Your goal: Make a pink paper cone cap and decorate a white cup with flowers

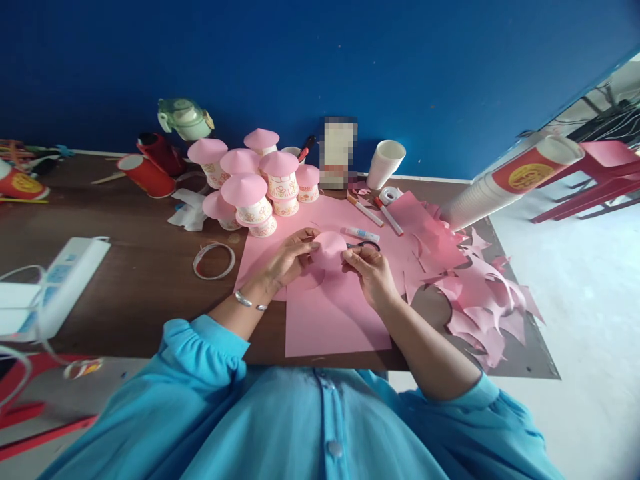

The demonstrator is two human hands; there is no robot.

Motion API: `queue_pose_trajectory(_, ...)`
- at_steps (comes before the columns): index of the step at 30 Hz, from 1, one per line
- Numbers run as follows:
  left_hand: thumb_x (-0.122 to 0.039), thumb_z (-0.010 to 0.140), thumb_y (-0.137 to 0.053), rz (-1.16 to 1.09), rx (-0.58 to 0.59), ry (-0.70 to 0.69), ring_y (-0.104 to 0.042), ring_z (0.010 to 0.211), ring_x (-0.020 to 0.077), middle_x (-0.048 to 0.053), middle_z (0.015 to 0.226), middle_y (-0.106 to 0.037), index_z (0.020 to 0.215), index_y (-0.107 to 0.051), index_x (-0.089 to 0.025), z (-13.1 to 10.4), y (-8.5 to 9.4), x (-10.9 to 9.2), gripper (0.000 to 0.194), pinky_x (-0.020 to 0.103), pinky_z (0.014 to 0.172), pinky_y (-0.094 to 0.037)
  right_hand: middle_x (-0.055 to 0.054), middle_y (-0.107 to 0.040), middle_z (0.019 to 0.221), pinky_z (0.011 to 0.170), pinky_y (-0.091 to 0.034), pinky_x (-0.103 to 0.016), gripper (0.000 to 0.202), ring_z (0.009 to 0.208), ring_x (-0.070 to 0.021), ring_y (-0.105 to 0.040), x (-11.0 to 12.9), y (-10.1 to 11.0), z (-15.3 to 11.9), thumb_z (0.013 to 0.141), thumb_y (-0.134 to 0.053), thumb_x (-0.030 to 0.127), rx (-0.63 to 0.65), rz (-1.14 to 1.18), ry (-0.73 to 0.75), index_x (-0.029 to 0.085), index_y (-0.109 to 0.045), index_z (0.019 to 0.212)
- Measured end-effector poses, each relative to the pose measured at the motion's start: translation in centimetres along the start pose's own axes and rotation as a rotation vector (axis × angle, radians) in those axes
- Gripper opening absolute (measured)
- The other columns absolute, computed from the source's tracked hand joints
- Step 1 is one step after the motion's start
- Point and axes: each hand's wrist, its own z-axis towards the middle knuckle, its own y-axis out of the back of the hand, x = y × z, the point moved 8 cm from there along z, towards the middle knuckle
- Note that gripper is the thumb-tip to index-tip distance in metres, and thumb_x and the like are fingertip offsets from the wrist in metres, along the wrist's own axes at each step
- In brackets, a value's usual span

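Blue shirt [280, 420], foremost, faces the front edge of the surface [150, 280]. Left to right: power strip [65, 283]; coil [215, 277]; roofed cups [255, 210], grouped near the wall [300, 60], presumably out of the forearms' way; left hand [296, 256], thumb and fingers pinched on one rim of the paper disc [331, 250]; right hand [369, 267], pinched on the opposite rim, likely for even support. Disc held above a pink sheet [335, 327] reaching almost to the front edge. Scissors [379, 247] lie just behind the right hand. Scraps [480, 293] crowd the surface's right end, so movement appears freer leftward.
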Motion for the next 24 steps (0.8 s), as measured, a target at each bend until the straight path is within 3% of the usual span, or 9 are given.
queue_pose_trajectory(8, -0.022, 0.07, -0.088, -0.027, -0.015, -0.025, -0.062, 0.074, 0.0106, 0.0, 0.087, -0.069, 0.095, -0.071, -0.017, 0.2, 0.3, 0.0, 0.03, 0.021, 0.066, -0.047, 0.0, -0.063, 0.067, 0.063, -0.049, -0.028, 0.048, 0.062, -0.0129, -0.057, -0.1, 0.1, 0.2, 0.07, -0.086, 0.066, 0.002, 0.039, 0.007, 0.02, -0.074, 0.074)
queue_pose_trajectory(13, -0.023, 0.067, -0.09, -0.04, 0.02, 0.018, -0.066, 0.078, 0.0135, 0.0, 0.091, -0.072, 0.096, -0.07, -0.018, 0.2, -0.1, 0.4, 0.035, 0.025, 0.074, -0.05, -0.001, -0.068, 0.077, 0.07, -0.048, -0.028, 0.042, 0.071, -0.0144, -0.059, -0.4, -1.0, 0.0, 0.07, -0.089, 0.058, 0.115, 0.034, -0.032, 0.02, -0.078, 0.086)
queue_pose_trajectory(19, -0.022, 0.068, -0.09, -0.003, 0.071, 0.006, -0.067, 0.08, 0.0123, 0.0, 0.091, -0.072, 0.095, -0.071, -0.017, -0.1, -0.7, 0.2, 0.033, 0.023, 0.074, -0.049, 0.0, -0.067, 0.073, 0.074, -0.044, -0.029, 0.034, 0.071, -0.0135, -0.055, -0.7, -1.2, 0.1, 0.065, -0.094, 0.047, 0.133, 0.022, -0.02, 0.02, -0.074, 0.067)
queue_pose_trajectory(24, -0.022, 0.067, -0.091, -0.023, 0.068, 0.023, -0.067, 0.077, 0.0122, 0.0, 0.088, -0.073, 0.094, -0.071, -0.017, -0.1, -0.6, 0.2, 0.034, 0.023, 0.072, -0.049, -0.002, -0.069, 0.075, 0.078, -0.047, -0.032, 0.037, 0.076, -0.0173, -0.059, -0.4, -1.8, -0.1, 0.065, -0.093, 0.052, 0.188, 0.031, -0.049, 0.02, -0.077, 0.073)
